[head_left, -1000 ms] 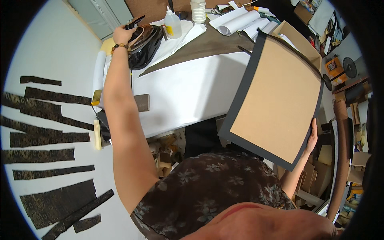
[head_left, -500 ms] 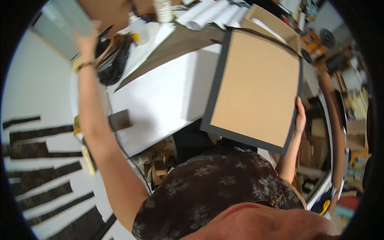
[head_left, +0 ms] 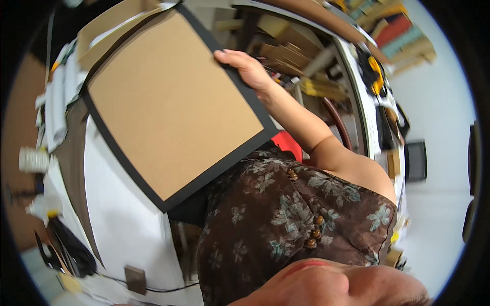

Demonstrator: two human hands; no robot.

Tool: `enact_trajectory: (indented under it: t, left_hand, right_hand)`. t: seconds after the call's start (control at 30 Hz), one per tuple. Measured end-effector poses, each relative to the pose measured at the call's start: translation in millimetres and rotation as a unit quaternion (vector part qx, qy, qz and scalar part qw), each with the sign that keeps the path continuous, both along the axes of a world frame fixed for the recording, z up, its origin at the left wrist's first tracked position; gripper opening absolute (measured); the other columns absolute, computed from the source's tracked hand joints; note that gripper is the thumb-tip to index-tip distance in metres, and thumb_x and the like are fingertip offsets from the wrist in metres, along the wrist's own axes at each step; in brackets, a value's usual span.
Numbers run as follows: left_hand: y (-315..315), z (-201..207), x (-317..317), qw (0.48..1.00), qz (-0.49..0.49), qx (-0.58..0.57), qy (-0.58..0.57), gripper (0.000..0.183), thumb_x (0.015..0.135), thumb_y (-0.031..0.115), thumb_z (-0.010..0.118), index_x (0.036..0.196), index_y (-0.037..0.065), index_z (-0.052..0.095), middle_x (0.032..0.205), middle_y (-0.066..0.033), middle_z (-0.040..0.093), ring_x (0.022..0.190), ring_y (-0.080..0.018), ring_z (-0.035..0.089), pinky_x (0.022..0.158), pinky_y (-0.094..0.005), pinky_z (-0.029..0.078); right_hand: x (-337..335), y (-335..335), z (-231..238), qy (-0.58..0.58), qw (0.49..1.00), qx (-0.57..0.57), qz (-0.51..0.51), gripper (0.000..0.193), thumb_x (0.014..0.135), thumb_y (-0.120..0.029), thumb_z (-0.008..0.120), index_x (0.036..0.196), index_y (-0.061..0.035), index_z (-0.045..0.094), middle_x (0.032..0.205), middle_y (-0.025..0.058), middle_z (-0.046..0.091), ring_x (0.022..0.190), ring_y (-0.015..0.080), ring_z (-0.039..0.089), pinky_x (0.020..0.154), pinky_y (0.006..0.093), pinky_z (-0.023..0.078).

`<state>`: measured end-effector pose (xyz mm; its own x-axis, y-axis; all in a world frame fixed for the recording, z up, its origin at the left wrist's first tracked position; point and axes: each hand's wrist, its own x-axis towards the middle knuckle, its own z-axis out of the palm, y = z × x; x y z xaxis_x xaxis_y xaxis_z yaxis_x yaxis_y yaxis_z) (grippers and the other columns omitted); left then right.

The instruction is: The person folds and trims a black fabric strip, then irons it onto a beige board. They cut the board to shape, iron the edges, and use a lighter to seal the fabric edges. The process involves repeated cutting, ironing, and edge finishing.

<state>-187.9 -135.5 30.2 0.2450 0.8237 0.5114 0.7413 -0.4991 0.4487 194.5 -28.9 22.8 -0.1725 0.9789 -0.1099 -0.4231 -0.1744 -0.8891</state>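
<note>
My right hand [head_left: 244, 69] is closed on the right edge of a large flat tan board with a black border [head_left: 176, 104]. Fingers lie over the border, and part of the grip is hidden behind it. Tilted in front of me, the board has its near corner above a white sheet [head_left: 120, 188] on the table. Its far edge lies by an open cardboard box [head_left: 109, 23], and I cannot tell whether they touch. My left hand is outside the view.
White paper rolls [head_left: 58, 104], a white ribbed container [head_left: 33, 159] and a clear bottle with a yellow part [head_left: 43, 206] stand at the left. A black bag [head_left: 71, 247] lies nearer, by a small dark block [head_left: 135, 279] and a cable. Shelves with cardboard pieces [head_left: 291, 51] are beyond my right arm.
The view has swung to the right, so the board and table appear further left. My left arm, stretched over the table before, has gone out of view. My right hand still grips the board.
</note>
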Motion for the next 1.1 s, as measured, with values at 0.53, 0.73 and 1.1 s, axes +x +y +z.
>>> enact_trajectory:
  t: [0.53,0.73,1.1]
  left_hand:
    - [4,47,1,0.969,-0.009,0.142,-0.201,0.018,0.081,0.007,0.058,0.095,-0.004,0.057,0.089,-0.019,0.06,0.08,-0.0222,0.055,0.072,-0.0306,0.044]
    - [-97,56,0,0.912,-0.04,0.166,-0.374,0.008,0.081,0.0,0.055,0.087,-0.002,0.061,0.079,-0.0171,0.063,0.069,-0.0194,0.057,0.064,-0.0282,0.045]
    - [-129,-67,6,0.899,0.328,0.125,-0.262,0.076,0.09,0.007,0.062,0.148,0.001,0.013,0.152,-0.0225,0.026,0.14,-0.0292,0.031,0.114,-0.0425,0.03]
  right_hand:
    - [21,-37,-34,0.002,0.983,-0.035,-0.178,0.029,0.094,-0.029,0.061,0.108,-0.0046,0.063,0.092,0.003,0.068,0.077,0.012,0.067,0.069,0.0279,0.055]
    - [-23,-14,-2,0.078,0.995,0.007,-0.068,0.033,0.098,-0.027,0.054,0.117,0.0001,0.058,0.099,0.0067,0.068,0.08,0.0127,0.067,0.07,0.0267,0.055]
    - [-114,-20,-1,0.229,0.934,-0.203,0.184,0.034,0.099,-0.026,0.052,0.116,0.0032,0.059,0.103,0.0148,0.069,0.086,0.0215,0.07,0.076,0.0337,0.059]
